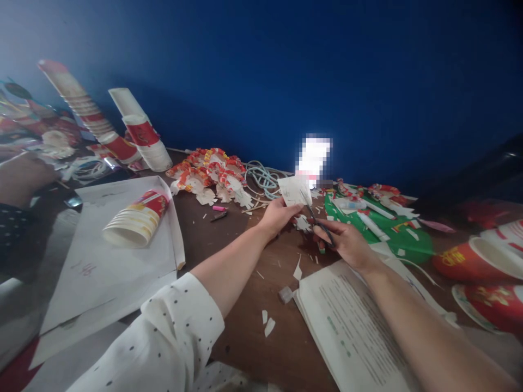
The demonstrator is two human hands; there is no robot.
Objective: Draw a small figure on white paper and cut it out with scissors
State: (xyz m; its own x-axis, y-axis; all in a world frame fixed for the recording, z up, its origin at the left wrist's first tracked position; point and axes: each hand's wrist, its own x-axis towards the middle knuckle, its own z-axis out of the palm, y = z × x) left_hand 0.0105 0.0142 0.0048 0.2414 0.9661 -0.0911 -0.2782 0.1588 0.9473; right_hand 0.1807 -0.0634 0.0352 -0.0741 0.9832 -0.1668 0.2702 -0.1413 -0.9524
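Near the middle of the table, my left hand [276,219] grips a small piece of white paper [292,189] between thumb and fingers. My right hand [347,243] is closed round the handles of a pair of dark scissors [326,231]. The scissor blades point up and to the left and meet the right edge of the paper; whether they are open there I cannot tell. Below the hands, white paper scraps [298,268] are scattered on the brown table [241,288]. A cut white paper shape [302,222] shows just under the scissors.
To the left, stacked paper cups [134,218] lie on a white sheet [106,283]; taller cup stacks [145,136] lean behind. A pile of red-and-white paper pieces [212,177] and a cord [261,177] lie at the back. Right are a green mat [408,245], printed papers [351,321] and red cups [474,261]. Another person's hand [28,177] is far left.
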